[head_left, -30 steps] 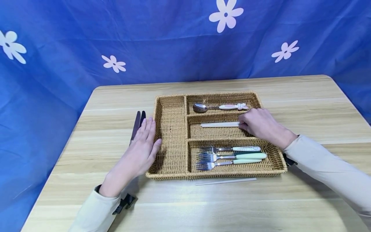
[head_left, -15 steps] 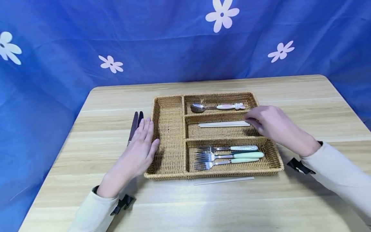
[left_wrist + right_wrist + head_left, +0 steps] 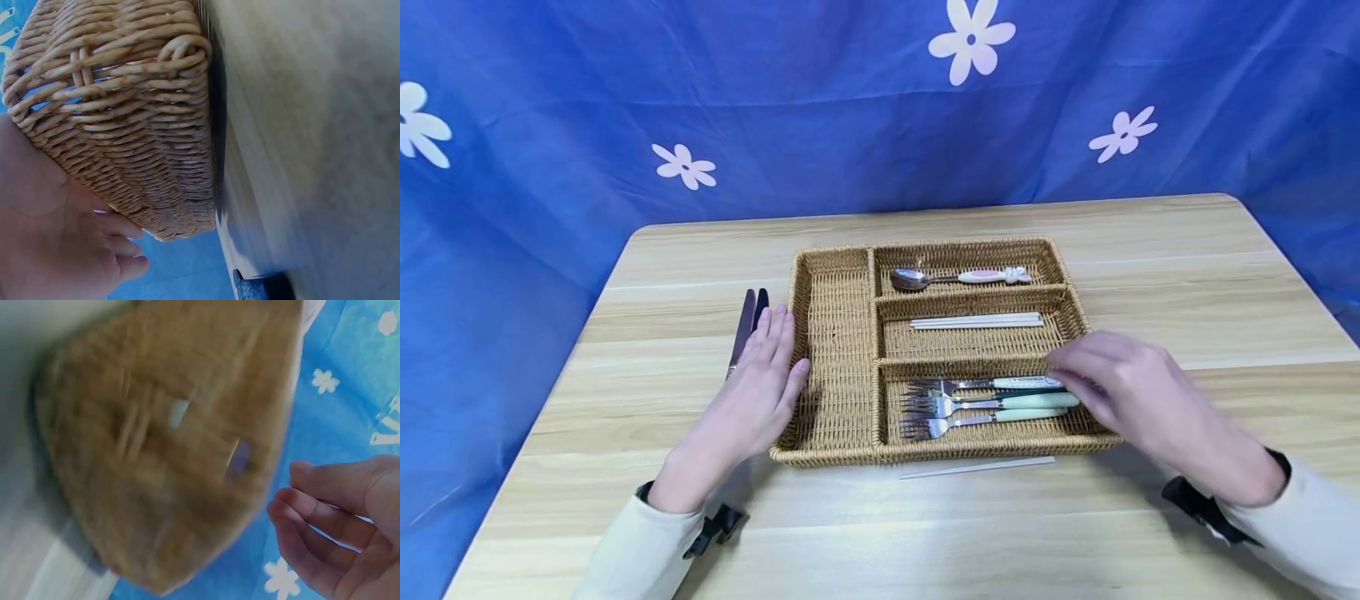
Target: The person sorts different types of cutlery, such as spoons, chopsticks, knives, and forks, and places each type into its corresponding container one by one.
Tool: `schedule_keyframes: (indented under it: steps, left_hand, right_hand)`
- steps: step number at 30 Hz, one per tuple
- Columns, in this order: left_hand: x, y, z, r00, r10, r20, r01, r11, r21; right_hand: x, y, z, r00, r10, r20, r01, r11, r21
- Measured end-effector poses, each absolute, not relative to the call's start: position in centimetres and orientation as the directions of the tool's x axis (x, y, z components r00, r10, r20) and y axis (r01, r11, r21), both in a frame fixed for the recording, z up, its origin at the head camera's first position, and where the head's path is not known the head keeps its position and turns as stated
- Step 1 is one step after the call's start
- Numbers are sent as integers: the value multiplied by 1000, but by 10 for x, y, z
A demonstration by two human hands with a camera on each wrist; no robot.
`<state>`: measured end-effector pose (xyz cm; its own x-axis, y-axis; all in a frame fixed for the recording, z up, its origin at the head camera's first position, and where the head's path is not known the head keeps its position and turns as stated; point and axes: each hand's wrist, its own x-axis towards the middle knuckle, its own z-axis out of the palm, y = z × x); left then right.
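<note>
My left hand [image 3: 758, 392] lies with fingers straight along the left rim of a woven cutlery basket [image 3: 835, 333]. In the left wrist view, the fingers [image 3: 122, 240] rest against the basket's outer wall [image 3: 137, 137]. My right hand [image 3: 1138, 400] hovers over the basket's right end, beside the fork handles. Its fingers are loosely bent with nothing between them, as the right wrist view shows at the hand [image 3: 337, 525]. White chopsticks [image 3: 976, 322] lie in the middle compartment. Several forks [image 3: 962, 406] with pale green and white handles fill the front compartment.
A spoon [image 3: 917, 279] with a pink-and-white rabbit handle lies in the back compartment. One white chopstick [image 3: 977, 467] lies on the table [image 3: 925, 542] before the basket. Dark-bladed knives [image 3: 745, 325] lie left of it, partly under my left hand. A blue curtain [image 3: 820, 108] hangs behind.
My right hand has let go of the chopsticks in the middle compartment and moved right and toward me, over the fork handles. The left hand has stayed on the basket's rim.
</note>
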<state>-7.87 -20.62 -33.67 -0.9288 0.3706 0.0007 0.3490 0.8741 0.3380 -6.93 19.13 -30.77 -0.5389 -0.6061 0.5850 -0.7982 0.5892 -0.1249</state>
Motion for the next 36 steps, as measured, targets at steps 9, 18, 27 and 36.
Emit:
schedule_keyframes:
  steps: [9,18,27,36]
  left_hand:
    - [-79,-206,-337,-930,368,1,345,873,345]
    - [-78,-205,-334,-929,370,-9,352,892,284]
    - [-78,-205,-333,-928,372,-33,351,898,265]
    - [-78,-204,-333,-927,373,-32,353,900,257]
  right_hand:
    - [-17,170,-316,-482,-628,611,-814,579,-47]
    - [3,162,-326,-438,-665,605,-828,560,16]
    - [11,152,-352,-448,-730,517,-843,537,27]
    - [14,145,-360,-535,-750,389,-815,579,-5]
